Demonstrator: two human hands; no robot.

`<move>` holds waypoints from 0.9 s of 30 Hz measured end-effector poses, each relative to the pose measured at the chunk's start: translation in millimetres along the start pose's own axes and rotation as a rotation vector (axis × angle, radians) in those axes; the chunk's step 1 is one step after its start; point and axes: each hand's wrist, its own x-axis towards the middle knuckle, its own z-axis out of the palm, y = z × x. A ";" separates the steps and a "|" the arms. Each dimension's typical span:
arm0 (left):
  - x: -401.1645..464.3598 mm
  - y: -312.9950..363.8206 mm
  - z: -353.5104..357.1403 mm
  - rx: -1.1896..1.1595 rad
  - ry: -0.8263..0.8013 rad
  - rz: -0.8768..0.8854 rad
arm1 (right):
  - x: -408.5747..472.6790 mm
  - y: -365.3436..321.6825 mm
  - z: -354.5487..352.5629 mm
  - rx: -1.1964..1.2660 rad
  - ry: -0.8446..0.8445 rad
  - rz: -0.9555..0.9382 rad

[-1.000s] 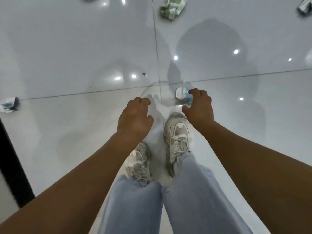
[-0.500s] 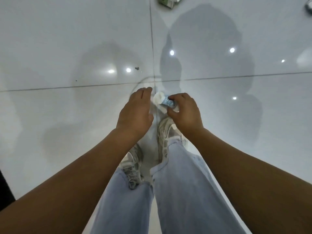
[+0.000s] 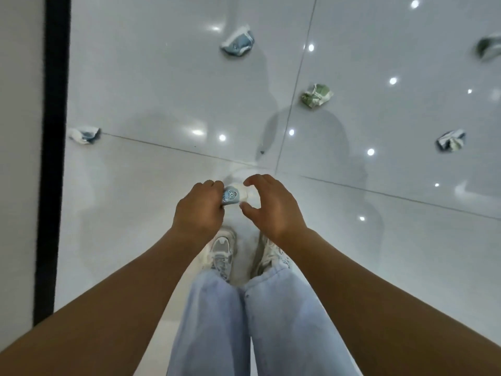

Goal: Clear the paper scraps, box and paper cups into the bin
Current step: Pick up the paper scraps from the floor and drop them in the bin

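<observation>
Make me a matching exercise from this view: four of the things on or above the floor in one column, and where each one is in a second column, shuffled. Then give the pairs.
Things
1. paper cup with a blue cartoon print
2. green and white crumpled scrap
3. blue and white crumpled scrap
4. small crumpled scrap

Places
A. by the black strip at the left
B. held in the left hand
C. top centre of the floor, far from the feet
D. just right of the tile joint running away from the person

Pairs: 1-B, 2-D, 3-C, 4-A
</observation>
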 end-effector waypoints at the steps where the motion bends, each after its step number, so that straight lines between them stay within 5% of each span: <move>1: -10.5 -7.8 -9.0 -0.016 0.020 -0.046 | 0.0 -12.5 -3.3 -0.037 -0.012 -0.011; 12: -108.7 -115.2 -61.4 -0.265 0.183 -0.351 | 19.9 -147.9 34.8 -0.290 -0.103 -0.177; 27: -167.2 -263.3 -53.4 -0.390 0.263 -0.499 | 62.7 -260.1 140.4 -0.346 -0.101 -0.284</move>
